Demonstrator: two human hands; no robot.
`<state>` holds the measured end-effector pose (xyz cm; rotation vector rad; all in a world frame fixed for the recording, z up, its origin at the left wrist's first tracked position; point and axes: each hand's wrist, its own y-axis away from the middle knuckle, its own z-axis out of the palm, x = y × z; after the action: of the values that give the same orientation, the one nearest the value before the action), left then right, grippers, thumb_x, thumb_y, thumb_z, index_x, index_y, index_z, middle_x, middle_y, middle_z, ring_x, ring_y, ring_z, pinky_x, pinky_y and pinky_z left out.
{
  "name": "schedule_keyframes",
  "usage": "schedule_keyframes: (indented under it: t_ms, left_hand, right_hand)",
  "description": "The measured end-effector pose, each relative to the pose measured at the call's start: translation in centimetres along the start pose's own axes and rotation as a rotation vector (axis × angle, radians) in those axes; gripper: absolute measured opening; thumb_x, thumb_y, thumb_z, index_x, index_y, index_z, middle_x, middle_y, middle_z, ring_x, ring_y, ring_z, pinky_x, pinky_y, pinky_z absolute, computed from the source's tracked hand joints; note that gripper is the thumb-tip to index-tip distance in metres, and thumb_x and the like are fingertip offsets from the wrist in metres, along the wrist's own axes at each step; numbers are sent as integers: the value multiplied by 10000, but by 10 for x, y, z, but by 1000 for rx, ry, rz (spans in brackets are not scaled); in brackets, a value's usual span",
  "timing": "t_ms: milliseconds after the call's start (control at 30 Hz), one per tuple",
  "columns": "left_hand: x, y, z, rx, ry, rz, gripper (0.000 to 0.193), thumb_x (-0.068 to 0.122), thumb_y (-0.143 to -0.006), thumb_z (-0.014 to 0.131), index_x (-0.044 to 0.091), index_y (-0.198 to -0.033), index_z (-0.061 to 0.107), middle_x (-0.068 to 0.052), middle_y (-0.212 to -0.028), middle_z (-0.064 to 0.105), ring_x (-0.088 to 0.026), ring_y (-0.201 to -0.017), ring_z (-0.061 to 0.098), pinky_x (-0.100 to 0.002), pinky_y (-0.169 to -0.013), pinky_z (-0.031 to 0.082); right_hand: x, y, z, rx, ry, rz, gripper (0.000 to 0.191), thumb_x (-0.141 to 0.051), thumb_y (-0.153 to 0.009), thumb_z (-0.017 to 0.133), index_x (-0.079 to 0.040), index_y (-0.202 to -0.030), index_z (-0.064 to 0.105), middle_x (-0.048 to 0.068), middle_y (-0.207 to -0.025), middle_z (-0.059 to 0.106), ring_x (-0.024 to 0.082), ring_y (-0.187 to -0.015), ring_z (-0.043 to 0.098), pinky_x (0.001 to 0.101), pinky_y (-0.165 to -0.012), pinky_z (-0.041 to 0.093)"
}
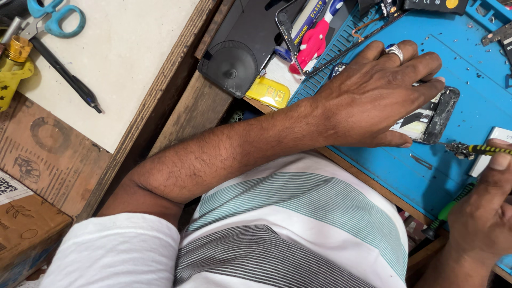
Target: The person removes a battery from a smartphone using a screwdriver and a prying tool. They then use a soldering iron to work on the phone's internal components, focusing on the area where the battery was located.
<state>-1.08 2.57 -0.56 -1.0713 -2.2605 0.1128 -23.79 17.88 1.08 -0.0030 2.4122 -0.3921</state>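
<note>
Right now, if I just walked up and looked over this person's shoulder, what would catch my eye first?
Probably the bright blue work mat at right, where the left hand, wearing a ring, presses down on an opened phone. The right hand holds a yellow-and-black striped screwdriver with its tip at the phone's edge. Far left, blue-handled scissors lie on a pale board.

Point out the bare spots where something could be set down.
Free: the pale board right of the black pen, and blue mat below the left hand. Crowded: the mat's top edge, around the pink tool.
</note>
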Motion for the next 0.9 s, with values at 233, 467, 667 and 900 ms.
schedule_keyframes:
  t_ms: [233,467,667,900]
  left_hand:
    - [-1,2,-1,8,-7,9,873,557,-674,914,65,-1333,621,-90,-1346,543,-322,-1244,542,-530,-1010,440]
    - [-1,1,-1,33,35,11,873,548,-643,922,64,-1312,639,-88,-1329,545,-321,-1240,536,-524,-1009,437]
    - [-2,4,-2,4,14,13,843,544,-683,918,60,-1314,640,-73,-1317,546,-296,-1256,535,-498,-974,444]
    - [-1,3,-5,22,23,11,853,548,-676,912,65,-1322,633,-78,-1320,544,-310,-1241,537,-513,-1009,432]
  right_hand:
    - [13,6,-1,16,170,-35,182,0,-1166,539,115,-1238,660,152,-1036,723,166,-842,668,257,-780,547]
    - [32,21,5,79,145,-18,220,-8,-1151,589,121,-1283,709,132,-1082,761,122,-886,685,223,-809,545]
    - [23,16,5,75,170,71,212,-23,-1149,581,116,-1212,728,99,-945,727,112,-756,623,218,-704,488]
    - [1,9,6,48,128,-28,208,4,-1150,554,107,-1284,675,152,-1140,703,155,-972,670,231,-880,529]
